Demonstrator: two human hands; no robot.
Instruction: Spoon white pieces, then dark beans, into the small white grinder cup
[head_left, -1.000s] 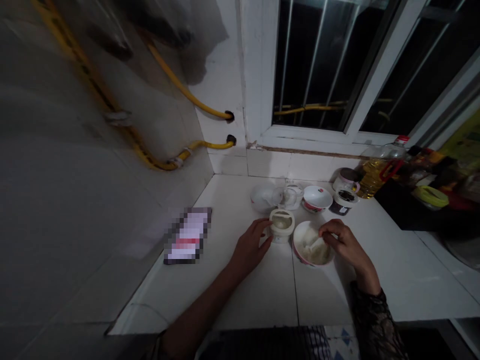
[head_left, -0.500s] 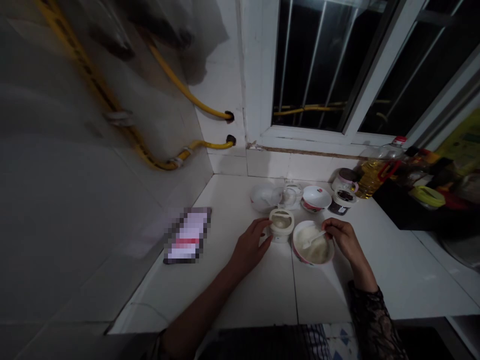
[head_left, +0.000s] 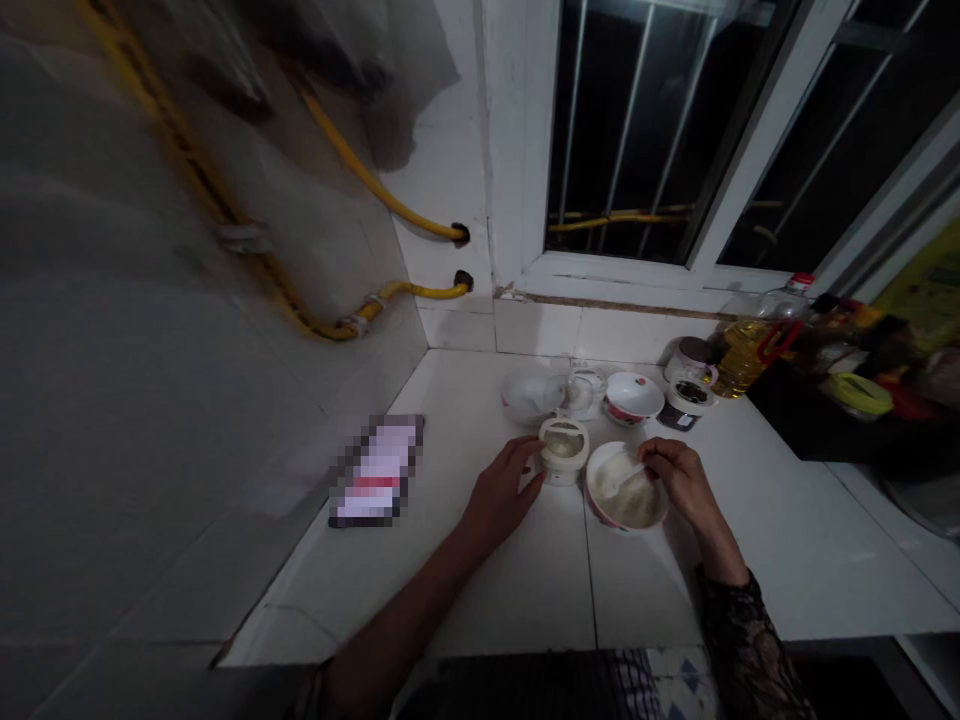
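Observation:
My left hand (head_left: 504, 490) is curved against the left side of a small white jar (head_left: 564, 478), thumb and fingers touching it, and steadies it on the counter. The jar's top has a see-through window. Just right of it stands a bowl (head_left: 626, 518) with a pinkish patterned outside, holding pale, powdery or grainy stuff (head_left: 637, 505). A small white spoon (head_left: 624, 480) slants into the bowl, its tip in the pale contents. My right hand (head_left: 679, 475) pinches the end of its handle above the bowl's right rim.
Behind are clear containers (head_left: 529, 395), a red-patterned white bowl (head_left: 632, 398) and a dark-filled jar (head_left: 684, 402). An oil bottle (head_left: 742, 355) stands by a black box (head_left: 795, 415) at the right. A pixelated flat object (head_left: 379, 470) lies left, near the wall with yellow pipes (head_left: 300, 315).
My right hand has moved slightly left, and the spoon has shifted a little within the bowl. My left hand stays at the jar.

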